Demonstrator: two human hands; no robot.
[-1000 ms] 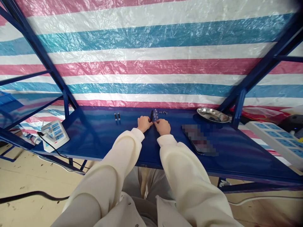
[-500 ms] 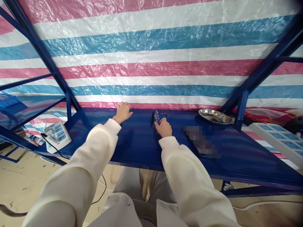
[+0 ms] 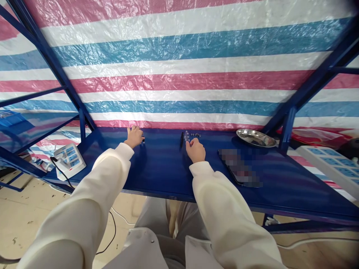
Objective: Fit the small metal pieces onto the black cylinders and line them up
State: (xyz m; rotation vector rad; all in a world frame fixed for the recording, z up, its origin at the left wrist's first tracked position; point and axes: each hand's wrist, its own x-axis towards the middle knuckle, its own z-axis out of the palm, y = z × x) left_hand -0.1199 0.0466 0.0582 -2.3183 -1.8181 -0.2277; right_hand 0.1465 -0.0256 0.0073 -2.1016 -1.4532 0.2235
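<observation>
My left hand (image 3: 134,136) is over the back left of the blue table, its fingers apart and bent loosely. A small piece with a dark top and a clear lower part (image 3: 143,141) shows right beside its thumb; whether they touch I cannot tell. My right hand (image 3: 196,150) has thumb and forefinger drawn together at the near end of a row of small clear pieces (image 3: 187,134). Whatever is between those fingertips is hidden. A row of small black pieces (image 3: 181,138) lies left of the clear ones. Several small shiny metal pieces (image 3: 195,135) are just behind my right hand.
On the right of the blue table (image 3: 162,175) lie a dark, blurred-out flat object (image 3: 238,168) and a shiny metal dish (image 3: 255,138). A white power strip (image 3: 69,161) with a black cable is at the left end. Blue frame posts (image 3: 284,129) flank the table.
My left hand has moved left and a little nearer, and the small dark-and-clear piece now shows beside it. My right hand has shifted only slightly, staying by the clear pieces.
</observation>
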